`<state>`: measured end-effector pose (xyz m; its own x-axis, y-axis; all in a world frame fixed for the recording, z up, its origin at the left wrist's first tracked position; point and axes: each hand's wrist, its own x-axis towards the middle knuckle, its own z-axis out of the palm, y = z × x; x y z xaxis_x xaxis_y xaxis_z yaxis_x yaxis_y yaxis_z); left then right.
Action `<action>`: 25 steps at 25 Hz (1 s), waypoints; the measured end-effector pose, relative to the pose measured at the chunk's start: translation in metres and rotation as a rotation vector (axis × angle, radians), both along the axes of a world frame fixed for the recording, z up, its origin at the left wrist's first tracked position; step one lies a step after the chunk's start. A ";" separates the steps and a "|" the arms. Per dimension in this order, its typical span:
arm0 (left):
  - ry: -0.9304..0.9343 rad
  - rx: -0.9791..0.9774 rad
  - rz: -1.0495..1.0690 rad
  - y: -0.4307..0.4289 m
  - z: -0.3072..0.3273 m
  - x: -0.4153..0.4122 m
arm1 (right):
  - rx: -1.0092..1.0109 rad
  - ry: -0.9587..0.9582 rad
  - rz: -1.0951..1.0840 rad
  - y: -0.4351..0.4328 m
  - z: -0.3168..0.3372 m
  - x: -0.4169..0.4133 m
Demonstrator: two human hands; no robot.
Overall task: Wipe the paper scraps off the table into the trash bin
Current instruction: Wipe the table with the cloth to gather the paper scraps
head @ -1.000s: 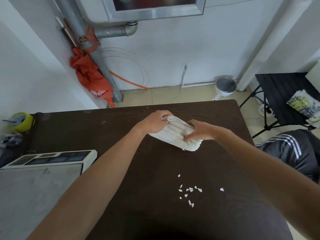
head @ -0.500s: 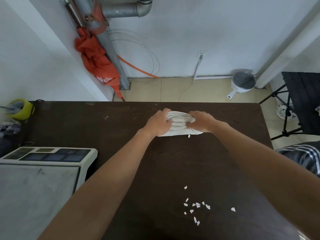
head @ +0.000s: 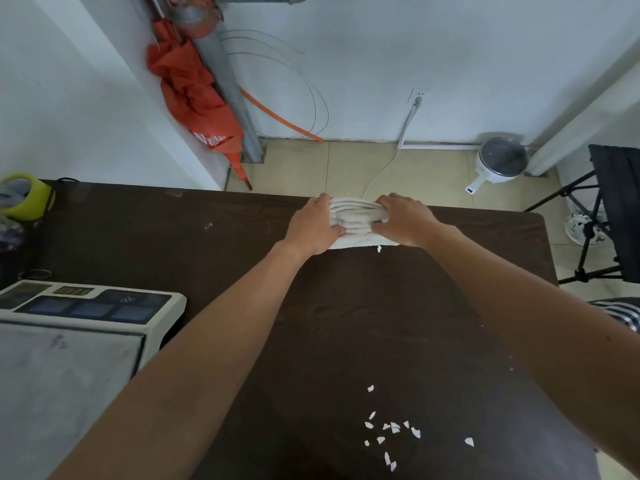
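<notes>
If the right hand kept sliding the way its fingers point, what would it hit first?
The right hand points left across the bunched cloth it grips, so it would likely meet the left hand gripping the other end, though depth is hard to judge.

Scale (head: 69, 358) & green cup (head: 26, 197) cut off at left edge.

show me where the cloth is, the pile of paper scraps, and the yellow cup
cloth (head: 355, 216), head view, on its bunched folds between the two hands.
paper scraps (head: 391, 429), head view, middle of the near cluster.
yellow cup (head: 33, 199), head view, on its side wall.
</notes>
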<state>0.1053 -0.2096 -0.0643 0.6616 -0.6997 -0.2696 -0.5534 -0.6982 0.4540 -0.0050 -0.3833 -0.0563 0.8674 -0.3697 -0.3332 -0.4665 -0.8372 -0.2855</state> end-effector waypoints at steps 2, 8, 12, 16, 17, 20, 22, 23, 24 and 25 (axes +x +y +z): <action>-0.030 0.028 -0.028 0.000 -0.004 -0.002 | -0.015 -0.024 0.021 0.002 -0.007 -0.001; -0.070 0.106 -0.161 0.009 -0.008 -0.016 | 0.062 0.017 0.002 0.005 -0.014 -0.017; 0.010 0.112 -0.185 0.019 -0.009 -0.036 | 0.114 0.076 -0.030 0.014 -0.009 -0.041; 0.084 0.149 -0.248 0.028 -0.006 -0.059 | 0.178 0.115 -0.075 0.029 -0.004 -0.082; 0.098 0.159 -0.257 0.031 -0.004 -0.066 | 0.190 0.115 -0.084 0.033 -0.002 -0.092; 0.126 0.186 -0.288 0.044 -0.003 -0.092 | 0.181 0.107 -0.088 0.050 -0.005 -0.126; 0.139 0.197 -0.311 0.053 -0.002 -0.111 | 0.181 0.099 -0.095 0.062 -0.008 -0.149; 0.146 0.201 -0.319 0.058 -0.001 -0.120 | 0.188 0.088 -0.103 0.068 -0.009 -0.160; 0.147 0.206 -0.326 0.062 0.000 -0.129 | 0.196 0.077 -0.110 0.073 -0.010 -0.170; 0.143 0.215 -0.334 0.067 0.002 -0.138 | 0.203 0.069 -0.117 0.080 -0.011 -0.180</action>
<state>-0.0325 -0.1424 -0.0627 0.3533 -0.7870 -0.5057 -0.7070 -0.5786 0.4066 -0.1849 -0.3037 -0.0674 0.7949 -0.3860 -0.4681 -0.5815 -0.7047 -0.4065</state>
